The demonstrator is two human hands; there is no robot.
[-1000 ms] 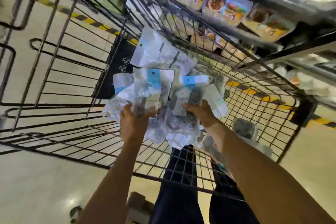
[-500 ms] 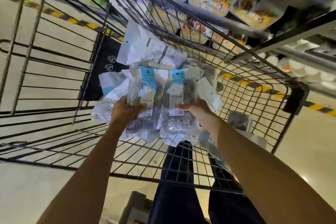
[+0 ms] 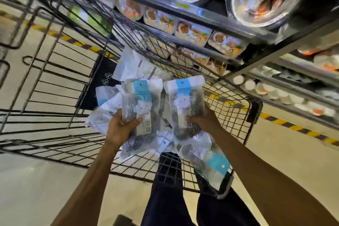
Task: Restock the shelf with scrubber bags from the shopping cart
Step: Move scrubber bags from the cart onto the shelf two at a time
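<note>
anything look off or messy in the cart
Nothing spilled or torn. One scrubber bag lies tilted in the near right corner of the shopping cart, blue header at its near end, unlike the bags gripped by the left hand and right hand.

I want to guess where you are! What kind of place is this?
Most likely a supermarket: a black wire shopping cart holds clear plastic scrubber bags with blue-and-white tops, and the grey metal shelves beside it carry rows of colourful packaged food trays.
</note>
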